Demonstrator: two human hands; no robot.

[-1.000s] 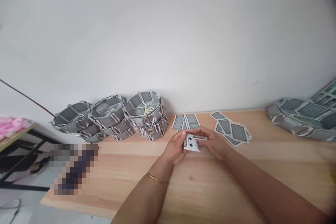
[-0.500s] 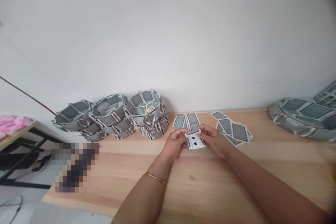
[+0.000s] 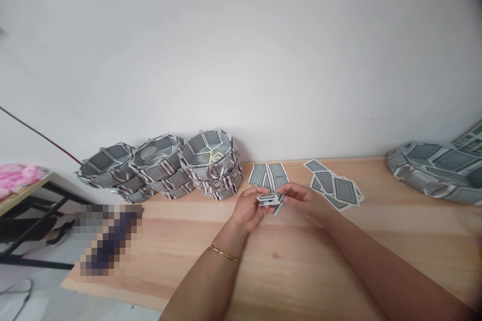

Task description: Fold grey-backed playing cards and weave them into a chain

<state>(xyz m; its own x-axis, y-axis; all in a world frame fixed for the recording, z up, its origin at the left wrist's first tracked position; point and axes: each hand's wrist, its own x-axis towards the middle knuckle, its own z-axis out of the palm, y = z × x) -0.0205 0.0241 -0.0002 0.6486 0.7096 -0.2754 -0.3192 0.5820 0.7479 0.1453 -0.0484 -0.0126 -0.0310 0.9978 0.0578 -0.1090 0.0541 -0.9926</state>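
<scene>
Between my two hands, above the wooden table, is a folded playing card (image 3: 268, 199) with grey patterned edges. My left hand (image 3: 248, 209) is closed on its left side, thumb and fingers bent around it. The fingertips of my right hand (image 3: 299, 197) pinch its right end. Whether it is one card or more folded together, I cannot tell. Just behind my hands lie grey-backed cards (image 3: 276, 173) side by side on the table. Beyond my right hand a loose, overlapping pile of playing cards (image 3: 344, 189) lies face down.
Stacked round baskets made of folded cards (image 3: 209, 160) stand against the wall at the left. A larger card basket (image 3: 433, 175) sits at the far right. Left of the wooden table (image 3: 181, 251), pink items (image 3: 18, 179) lie on a lower black-framed table.
The held card's white face with black spades has turned out of sight. It now shows folded, its grey edges towards me. My hands stay in nearly the same place.
</scene>
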